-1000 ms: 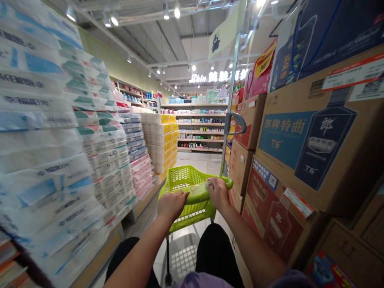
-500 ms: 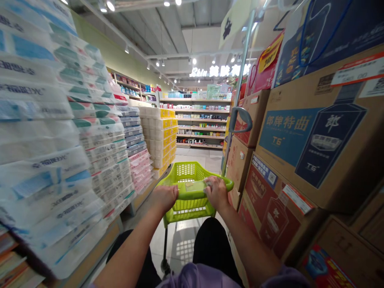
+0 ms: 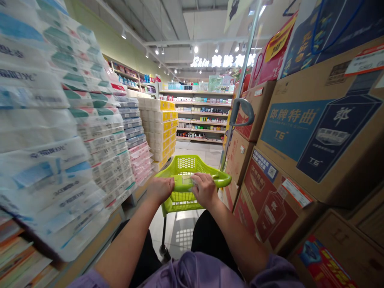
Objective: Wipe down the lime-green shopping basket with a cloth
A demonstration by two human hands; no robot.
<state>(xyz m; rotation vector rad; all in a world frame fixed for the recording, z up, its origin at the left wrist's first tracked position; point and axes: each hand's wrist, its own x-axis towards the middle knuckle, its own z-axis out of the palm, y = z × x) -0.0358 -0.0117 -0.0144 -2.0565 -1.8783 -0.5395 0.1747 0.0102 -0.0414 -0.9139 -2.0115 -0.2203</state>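
A lime-green plastic shopping cart (image 3: 187, 162) stands right in front of me, its mesh basket showing beyond the handle (image 3: 183, 187). My left hand (image 3: 162, 189) is wrapped round the left part of this handle. Over its middle lies my right hand (image 3: 205, 187), fingers curled down onto the bar beside a clear label panel. Something thin and pale shows at the right fingertips; I cannot make out what it is.
Wrapped tissue packs (image 3: 60, 160) rise in tall stacks on the left. Liquor cartons (image 3: 318, 120) are piled on the right, near a metal pole (image 3: 240, 84) with a grey loop handle (image 3: 243, 112). Shelves of small goods (image 3: 204, 110) cross the far end of the tiled aisle.
My right hand has slid left along the handle toward its middle. My left hand keeps its grip. The cart and the stacks have shifted slightly in view.
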